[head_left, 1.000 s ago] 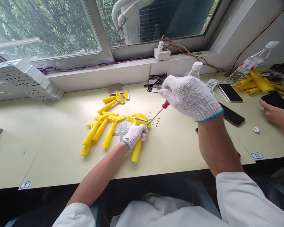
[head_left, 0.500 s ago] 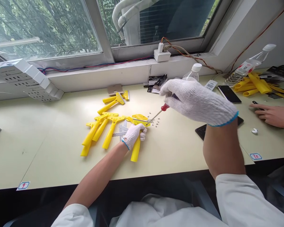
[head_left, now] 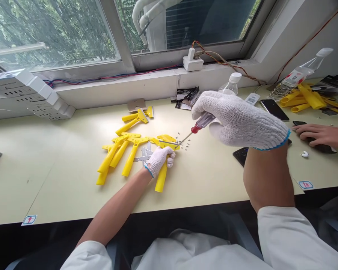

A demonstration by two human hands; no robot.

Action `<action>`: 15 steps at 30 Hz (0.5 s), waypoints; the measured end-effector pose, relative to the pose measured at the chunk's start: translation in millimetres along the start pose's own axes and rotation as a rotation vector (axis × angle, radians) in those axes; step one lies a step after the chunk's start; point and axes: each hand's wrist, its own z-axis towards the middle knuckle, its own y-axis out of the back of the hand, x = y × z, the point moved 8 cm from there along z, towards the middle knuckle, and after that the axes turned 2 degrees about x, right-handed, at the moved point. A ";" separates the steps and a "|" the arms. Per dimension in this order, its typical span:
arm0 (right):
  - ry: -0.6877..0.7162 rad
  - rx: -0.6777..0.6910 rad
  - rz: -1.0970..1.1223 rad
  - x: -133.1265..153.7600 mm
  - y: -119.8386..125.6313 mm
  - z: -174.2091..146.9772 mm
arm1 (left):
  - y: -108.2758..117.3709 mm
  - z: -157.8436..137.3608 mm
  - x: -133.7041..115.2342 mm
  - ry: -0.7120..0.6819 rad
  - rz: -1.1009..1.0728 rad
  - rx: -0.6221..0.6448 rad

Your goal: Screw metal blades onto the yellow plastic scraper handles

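My gloved left hand (head_left: pixel 161 160) is closed around a yellow scraper (head_left: pixel 161 180), holding it on the table with its blade end pointing away from me. In my gloved right hand (head_left: pixel 236 120) is a screwdriver (head_left: pixel 204 122) with a clear handle and a red collar. Its tip meets the right end of the scraper's head. Small screws (head_left: pixel 186 145) are scattered just beyond the tip. Loose metal blades (head_left: pixel 143 156) lie left of my left hand, beside several yellow scraper handles (head_left: pixel 131 159). Two scrapers with blades (head_left: pixel 138 119) rest farther back.
White boxes (head_left: pixel 30 95) stand at the left by the window. A plastic bottle (head_left: pixel 231 84), a phone (head_left: pixel 274 110) and an earbud (head_left: pixel 304 154) are on the right. Another person's hand (head_left: pixel 323 135) rests on a dark mouse there, near more yellow handles (head_left: pixel 310 98).
My right-hand fingers have loosened and shifted on the screwdriver, showing more of its handle. The tip stays on the scraper. The other person's hand has moved left onto the dark mouse.
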 end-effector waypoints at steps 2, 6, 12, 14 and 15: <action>0.039 0.062 -0.014 -10.3 3.7 1.8 | 0.6 1.7 1.7 0.020 0.038 -0.011; 0.015 0.084 -0.101 -31.3 8.1 -8.0 | 1.1 2.5 3.2 0.023 0.081 -0.039; 0.106 0.117 0.006 -15.2 -3.7 -8.9 | -1.0 1.1 3.3 -0.006 0.103 -0.027; 0.076 0.124 0.061 -0.1 -13.4 -3.8 | -0.3 2.7 3.7 -0.026 0.076 -0.019; 0.043 0.122 0.094 4.3 -17.3 -2.0 | 0.5 3.7 4.3 -0.032 0.055 -0.020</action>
